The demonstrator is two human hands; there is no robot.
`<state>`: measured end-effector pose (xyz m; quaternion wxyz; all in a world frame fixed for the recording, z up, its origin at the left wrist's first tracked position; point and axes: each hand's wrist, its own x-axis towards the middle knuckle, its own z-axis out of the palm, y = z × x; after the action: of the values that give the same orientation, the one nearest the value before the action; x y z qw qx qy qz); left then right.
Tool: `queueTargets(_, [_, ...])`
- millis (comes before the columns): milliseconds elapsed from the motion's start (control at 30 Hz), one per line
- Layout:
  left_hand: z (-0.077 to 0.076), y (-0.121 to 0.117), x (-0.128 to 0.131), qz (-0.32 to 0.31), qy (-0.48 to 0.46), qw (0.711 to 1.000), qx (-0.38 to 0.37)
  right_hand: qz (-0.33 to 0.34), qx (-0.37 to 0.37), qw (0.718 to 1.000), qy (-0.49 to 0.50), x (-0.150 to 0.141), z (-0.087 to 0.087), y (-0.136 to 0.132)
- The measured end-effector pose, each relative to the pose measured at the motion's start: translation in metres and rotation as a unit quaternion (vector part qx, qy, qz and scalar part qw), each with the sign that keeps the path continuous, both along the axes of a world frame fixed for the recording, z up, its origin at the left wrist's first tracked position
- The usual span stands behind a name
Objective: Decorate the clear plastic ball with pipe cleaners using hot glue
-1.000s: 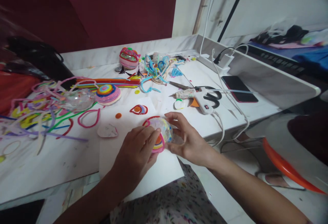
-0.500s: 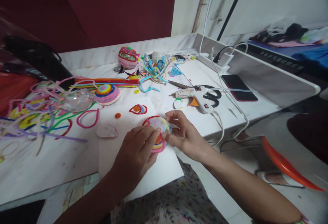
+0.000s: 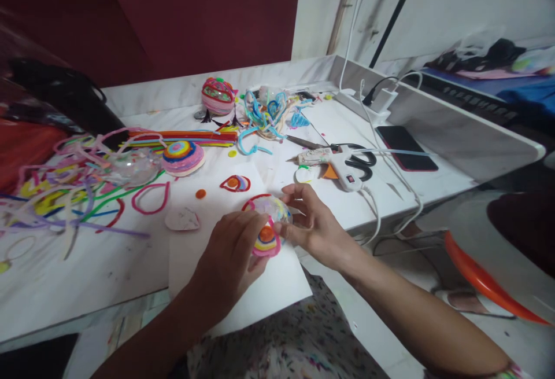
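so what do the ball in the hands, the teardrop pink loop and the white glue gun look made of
Ball: probably clear plastic, shiny and see-through where uncovered, though glass is possible.
Teardrop pink loop: likely pipe cleaner, matte, holding its bend; fine texture unclear.
White glue gun: body likely hard plastic, smooth and pale.

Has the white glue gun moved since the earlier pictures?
No. Judged against the power strip behind it, the glue gun lies in the same place, its nozzle pointing the same way.
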<state>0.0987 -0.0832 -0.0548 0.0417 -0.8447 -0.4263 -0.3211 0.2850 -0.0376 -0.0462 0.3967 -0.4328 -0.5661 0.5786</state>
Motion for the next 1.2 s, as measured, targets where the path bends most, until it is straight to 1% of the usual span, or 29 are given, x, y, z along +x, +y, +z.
queueTargets(100, [-0.001, 0.0, -0.001, -0.007, -0.007, 1.0, 0.001, -0.006, -0.005, 1.0, -0.007, 0.0, 0.0, 0.0])
queueTargets(233, [-0.002, 0.001, -0.002, -0.013, 0.013, 1.0, 0.005, -0.006, 0.009, 1.0, -0.012, 0.001, -0.002, 0.0])
queueTargets(367, [0.0, 0.001, -0.003, -0.018, 0.032, 0.999, -0.001, -0.004, 0.012, 1.0, -0.027, 0.001, -0.002, 0.0])
queueTargets(467, [0.002, 0.001, -0.003, -0.02, 0.038, 0.999, -0.002, 0.004, 0.013, 1.0, -0.012, 0.001, -0.002, 0.0])
queueTargets(567, [0.003, 0.002, -0.002, -0.015, 0.032, 0.999, 0.0, -0.002, 0.018, 1.0, -0.009, 0.0, -0.002, 0.001])
queueTargets(700, [0.005, 0.004, -0.001, -0.01, 0.02, 1.0, -0.002, -0.002, 0.024, 0.999, -0.032, 0.0, 0.001, 0.001])
queueTargets(867, [0.01, 0.011, -0.003, -0.002, -0.003, 1.0, -0.01, 0.01, 0.042, 0.997, -0.066, 0.0, 0.006, 0.006])
queueTargets(1000, [0.017, 0.018, -0.006, 0.002, -0.018, 1.0, -0.008, 0.015, 0.048, 0.993, -0.107, -0.002, 0.015, 0.013])
queueTargets(1200, [0.024, 0.025, -0.01, 0.01, -0.044, 0.999, -0.027, 0.052, 0.061, 0.987, -0.139, -0.002, 0.028, 0.019])
